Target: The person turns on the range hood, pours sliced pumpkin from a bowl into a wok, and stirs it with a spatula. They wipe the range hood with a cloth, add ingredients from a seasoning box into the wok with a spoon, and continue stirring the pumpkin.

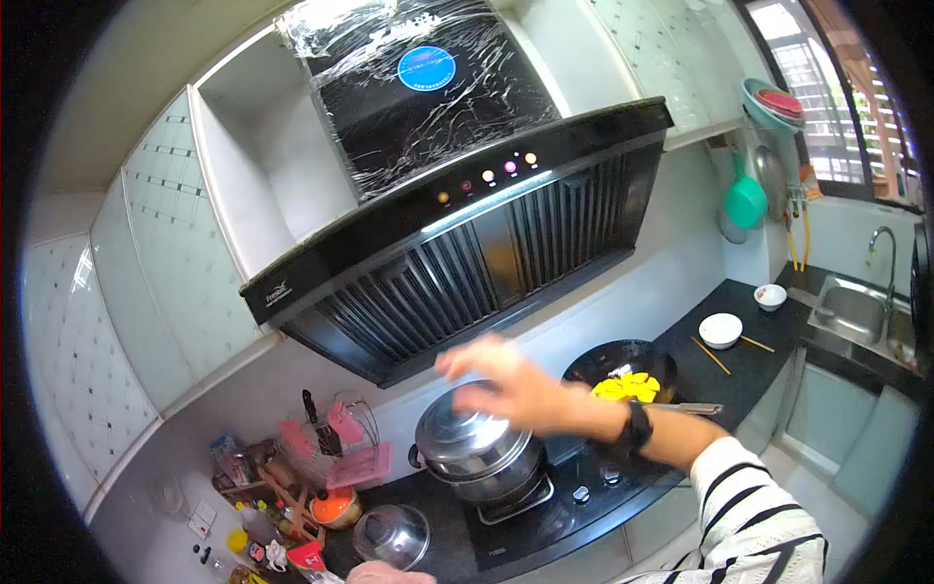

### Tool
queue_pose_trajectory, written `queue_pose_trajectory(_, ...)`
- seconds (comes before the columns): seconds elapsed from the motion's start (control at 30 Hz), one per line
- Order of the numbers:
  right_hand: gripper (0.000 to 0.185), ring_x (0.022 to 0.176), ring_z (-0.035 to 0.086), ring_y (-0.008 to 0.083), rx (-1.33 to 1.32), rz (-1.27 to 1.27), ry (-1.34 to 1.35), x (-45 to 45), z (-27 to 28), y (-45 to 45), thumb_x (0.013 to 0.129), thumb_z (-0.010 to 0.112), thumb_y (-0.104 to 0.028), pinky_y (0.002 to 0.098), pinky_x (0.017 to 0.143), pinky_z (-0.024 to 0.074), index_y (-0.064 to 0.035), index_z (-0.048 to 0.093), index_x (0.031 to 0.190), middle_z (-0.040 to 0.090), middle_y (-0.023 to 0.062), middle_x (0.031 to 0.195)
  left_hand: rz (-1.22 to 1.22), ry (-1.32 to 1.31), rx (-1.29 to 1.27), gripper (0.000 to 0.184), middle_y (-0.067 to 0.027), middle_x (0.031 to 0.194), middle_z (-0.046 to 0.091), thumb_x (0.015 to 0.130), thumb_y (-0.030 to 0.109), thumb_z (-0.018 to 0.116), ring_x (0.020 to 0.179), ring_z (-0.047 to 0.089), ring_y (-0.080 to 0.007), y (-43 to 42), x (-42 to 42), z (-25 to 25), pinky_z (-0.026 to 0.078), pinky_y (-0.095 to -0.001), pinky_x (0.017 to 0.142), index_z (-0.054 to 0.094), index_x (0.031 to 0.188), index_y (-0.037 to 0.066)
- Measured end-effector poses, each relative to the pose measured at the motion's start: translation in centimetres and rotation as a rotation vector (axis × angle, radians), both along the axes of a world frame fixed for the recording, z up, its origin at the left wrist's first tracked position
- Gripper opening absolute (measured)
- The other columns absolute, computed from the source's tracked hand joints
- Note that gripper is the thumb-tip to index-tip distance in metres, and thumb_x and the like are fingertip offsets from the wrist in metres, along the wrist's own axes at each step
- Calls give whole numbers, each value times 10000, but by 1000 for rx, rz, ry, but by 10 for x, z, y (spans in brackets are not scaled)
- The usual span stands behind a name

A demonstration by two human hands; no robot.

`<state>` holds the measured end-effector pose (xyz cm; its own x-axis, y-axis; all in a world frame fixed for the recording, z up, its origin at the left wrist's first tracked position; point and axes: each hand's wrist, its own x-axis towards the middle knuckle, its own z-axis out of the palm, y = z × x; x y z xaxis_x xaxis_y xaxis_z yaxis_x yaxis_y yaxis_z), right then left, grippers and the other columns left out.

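Note:
My right hand reaches over the stainless steel pot on the left burner, fingers stretched out and apart, blurred by motion. It holds nothing that I can see. Beneath it, a shiny domed lid covers the pot, and the hand hides part of it. My left hand barely shows at the bottom edge, its fingers out of sight; nearest to it is a round metal lid on the counter. Behind my right wrist, a black wok holds bright yellow pieces, with a metal utensil handle across its rim.
A black range hood with lit buttons juts out above the stove. Left are a knife in a pink rack, an orange-filled bowl and bottles. A white bowl, chopsticks and a sink are right.

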<state>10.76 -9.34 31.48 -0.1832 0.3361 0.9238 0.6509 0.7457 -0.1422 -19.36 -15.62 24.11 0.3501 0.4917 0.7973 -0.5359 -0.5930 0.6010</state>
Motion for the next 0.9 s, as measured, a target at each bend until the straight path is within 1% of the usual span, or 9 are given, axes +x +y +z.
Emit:
queue_pose_trajectory(0.03,377,1117,462,279,-98,92,-55,-23,-20,-9,786,634,-244,400,946,335,-69,511,1098,515,132,1184,135,290,-467,430,-117,1173,514,840,184,512,1125,452,-214,26,-37,-35,351,-297,955,390,1232,57)
queue_pose_trajectory(0.07,523,1186,399,300,-194,168,-140,-42,-43,-12,781,642,-282,412,975,301,-56,446,1211,433,160,1273,87,195,-669,432,-118,1176,512,841,186,511,1127,451,-216,47,-52,-84,350,-300,957,388,1234,55)
queue_pose_trajectory(0.1,613,1249,317,313,-194,221,-215,-58,-61,-19,802,609,-331,426,997,262,-49,370,1291,326,178,1356,15,99,-731,434,-118,1179,510,842,188,511,1128,451,-218,42,-36,-88,350,-302,959,386,1236,53)
queue_pose_trajectory(0.17,641,1215,358,337,-170,200,-281,-83,-92,-32,781,625,-294,419,998,279,-23,356,1296,359,178,1339,-66,32,-807,438,-119,1185,506,845,191,510,1131,450,-221,44,-18,-95,348,-307,962,382,1239,49)
queue_pose_trajectory(0.23,597,1294,234,312,-420,417,-209,-96,-110,-43,861,510,-341,426,1023,220,-45,307,1339,239,165,1409,-114,7,-850,442,-121,1191,502,848,194,509,1133,449,-224,42,-5,-104,347,-312,965,378,1243,45)
queue_pose_trajectory(0.37,538,1257,297,303,-328,274,-254,-72,-127,-45,835,524,-230,430,1000,267,-48,354,1311,325,128,1372,-178,-9,-908,450,-123,1203,494,854,201,507,1139,447,-230,27,22,-121,345,-322,972,370,1250,37)
queue_pose_trajectory(0.5,367,1089,480,230,-121,163,-255,-48,-107,-79,764,582,-179,384,880,368,-59,550,1109,543,66,1145,-203,-5,-935,459,-125,1216,486,859,208,505,1144,445,-236,9,55,-130,343,-332,978,362,1257,29)
queue_pose_trajectory(0.73,245,974,545,178,-31,39,-8,5,-128,-127,708,633,-210,351,838,384,-112,642,933,617,-9,974,-188,-32,-946,475,-130,1237,472,869,220,502,1154,442,-247,-30,124,-143,339,-350,990,348,1269,15)
queue_pose_trajectory(0.9,236,933,562,194,-89,2,60,48,-151,-164,689,672,-153,346,807,402,-78,656,912,633,20,929,-172,-49,-949,487,-133,1252,462,876,228,500,1160,439,-255,-53,167,-156,336,-362,998,338,1278,5)
